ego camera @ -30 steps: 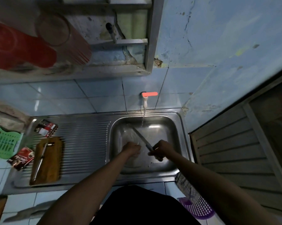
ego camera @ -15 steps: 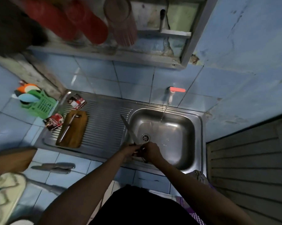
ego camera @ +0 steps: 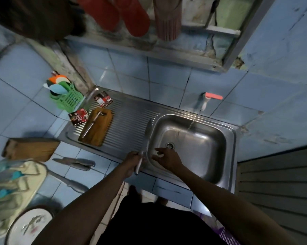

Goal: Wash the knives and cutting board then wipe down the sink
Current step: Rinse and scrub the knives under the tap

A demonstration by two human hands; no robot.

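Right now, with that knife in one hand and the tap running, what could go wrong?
The left hand grips a wet knife by its handle, blade pointing away over the sink rim; it could slip. The open right hand hovers close beside it and might brush the blade. The tap runs unattended into the sink, wasting water.

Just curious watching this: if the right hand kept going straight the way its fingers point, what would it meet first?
Probably the knife held upright in the left hand; the right hand points left at it, though depth is unclear.
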